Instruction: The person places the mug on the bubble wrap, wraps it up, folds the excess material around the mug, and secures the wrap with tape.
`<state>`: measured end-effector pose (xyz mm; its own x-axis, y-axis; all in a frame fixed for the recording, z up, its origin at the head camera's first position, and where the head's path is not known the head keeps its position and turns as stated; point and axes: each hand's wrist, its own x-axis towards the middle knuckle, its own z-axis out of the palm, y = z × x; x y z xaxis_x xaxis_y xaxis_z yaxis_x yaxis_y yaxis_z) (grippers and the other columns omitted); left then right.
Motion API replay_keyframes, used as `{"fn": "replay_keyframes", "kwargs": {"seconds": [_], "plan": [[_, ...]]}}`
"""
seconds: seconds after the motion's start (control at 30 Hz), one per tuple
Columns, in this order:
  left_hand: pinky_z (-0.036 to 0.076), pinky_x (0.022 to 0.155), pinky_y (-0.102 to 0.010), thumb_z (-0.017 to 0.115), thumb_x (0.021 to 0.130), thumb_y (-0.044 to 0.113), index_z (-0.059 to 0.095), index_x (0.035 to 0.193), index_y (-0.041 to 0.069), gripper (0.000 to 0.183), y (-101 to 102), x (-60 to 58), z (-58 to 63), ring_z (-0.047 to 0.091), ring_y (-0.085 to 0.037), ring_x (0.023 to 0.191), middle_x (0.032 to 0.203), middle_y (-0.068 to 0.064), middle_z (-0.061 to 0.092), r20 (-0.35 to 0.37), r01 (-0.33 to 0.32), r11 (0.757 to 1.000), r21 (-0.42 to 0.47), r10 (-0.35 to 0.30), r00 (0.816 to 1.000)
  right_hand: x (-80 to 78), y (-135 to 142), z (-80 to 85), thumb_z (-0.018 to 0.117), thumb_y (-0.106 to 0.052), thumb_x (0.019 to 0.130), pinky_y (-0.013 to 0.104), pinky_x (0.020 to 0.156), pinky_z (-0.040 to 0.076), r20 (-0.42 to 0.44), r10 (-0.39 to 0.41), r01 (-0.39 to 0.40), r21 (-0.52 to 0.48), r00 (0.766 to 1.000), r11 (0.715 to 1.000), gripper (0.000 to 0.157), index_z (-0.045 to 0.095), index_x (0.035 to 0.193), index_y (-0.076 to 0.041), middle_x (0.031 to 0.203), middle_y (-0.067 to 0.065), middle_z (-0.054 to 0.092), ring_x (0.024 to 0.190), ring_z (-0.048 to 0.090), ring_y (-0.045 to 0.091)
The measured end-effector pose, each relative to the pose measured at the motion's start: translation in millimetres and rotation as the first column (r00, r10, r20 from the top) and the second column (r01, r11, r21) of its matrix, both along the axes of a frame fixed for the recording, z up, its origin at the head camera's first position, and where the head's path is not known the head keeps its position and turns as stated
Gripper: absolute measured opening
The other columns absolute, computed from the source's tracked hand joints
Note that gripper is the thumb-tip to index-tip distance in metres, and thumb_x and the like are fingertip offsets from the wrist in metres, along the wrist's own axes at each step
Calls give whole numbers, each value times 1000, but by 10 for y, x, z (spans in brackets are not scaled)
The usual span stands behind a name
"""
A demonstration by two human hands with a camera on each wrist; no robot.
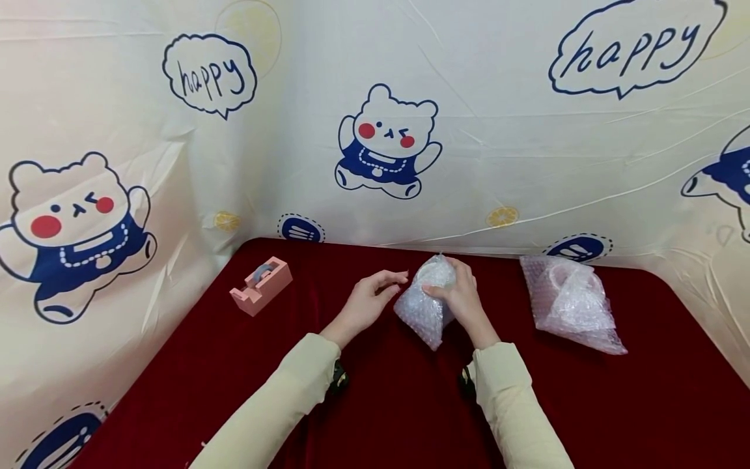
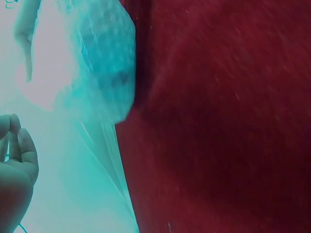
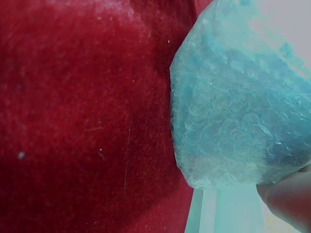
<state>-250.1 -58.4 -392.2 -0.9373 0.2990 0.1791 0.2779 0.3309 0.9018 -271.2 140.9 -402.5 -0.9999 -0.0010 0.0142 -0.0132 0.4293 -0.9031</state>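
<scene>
A bubble-wrapped bundle [image 1: 426, 309] stands near the middle of the red-covered table, with something pale and rounded showing through the wrap. My right hand [image 1: 464, 296] grips it from the right, thumb across its front and fingers behind its far side. In the right wrist view, the bubble wrap [image 3: 233, 116] fills the right half, and a thumb shows at the lower corner. To the left of the bundle, my left hand [image 1: 369, 299] has its fingers loosely bent toward it, a small gap apart. The left wrist view shows those fingertips beside the bundle [image 2: 104, 53], holding nothing visible.
A pink tape dispenser [image 1: 266, 286] with a blue-grey roll sits at the table's left. Another bubble-wrapped package [image 1: 571, 303] lies on the right. Behind the red cloth [image 1: 398, 404] hangs a pale printed curtain [image 1: 498, 150], which also closes off both sides.
</scene>
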Motion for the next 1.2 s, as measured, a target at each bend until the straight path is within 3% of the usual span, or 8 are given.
{"fn": "replay_keyframes", "kwargs": {"seconds": [0.17, 0.4, 0.67, 0.9, 1.2], "plan": [[52, 90, -35, 56, 95, 7, 64, 114, 9, 21, 142, -10, 24, 59, -25, 113, 139, -4, 56, -21, 17, 1000, 2, -17, 1000, -5, 4, -3, 74, -23, 82, 55, 114, 24, -3, 9, -9, 8, 1000, 1000, 80, 29, 146, -6, 153, 16, 24, 139, 21, 35], [51, 78, -23, 58, 93, 9, 65, 112, 11, 19, 335, -40, 7, 61, -24, 96, 145, 0, 50, -56, 43, 998, 35, -41, 998, 10, 16, -19, 69, -23, 85, 56, 114, 22, -1, 54, -54, 30, 999, 998, 79, 26, 148, -5, 155, 17, 19, 142, 16, 37], [54, 83, -31, 58, 93, 8, 64, 111, 11, 19, 418, -77, 14, 63, -24, 95, 146, 2, 48, -44, 55, 998, 24, -54, 998, 48, 71, -3, 59, -28, 92, 61, 114, 20, -9, 115, -114, 91, 993, 989, 75, 20, 151, -6, 158, 16, 11, 145, 8, 38], [54, 84, -30, 57, 94, 7, 64, 113, 10, 20, 432, -100, 37, 63, -24, 98, 147, 2, 47, -42, 52, 999, -14, -53, 998, 43, 114, 2, 57, -34, 94, 60, 115, 16, -38, 124, -117, 156, 992, 981, 73, 21, 151, -5, 160, 15, 13, 147, 8, 36], [54, 80, -28, 58, 93, 5, 64, 111, 11, 20, 460, -116, 60, 63, -23, 97, 147, 4, 47, -15, 39, 999, -23, -39, 999, 60, 74, 84, 62, -31, 90, 57, 106, 31, -167, 93, -32, 336, 982, 941, 67, 39, 142, 3, 142, 23, 32, 132, 26, 41]]}}
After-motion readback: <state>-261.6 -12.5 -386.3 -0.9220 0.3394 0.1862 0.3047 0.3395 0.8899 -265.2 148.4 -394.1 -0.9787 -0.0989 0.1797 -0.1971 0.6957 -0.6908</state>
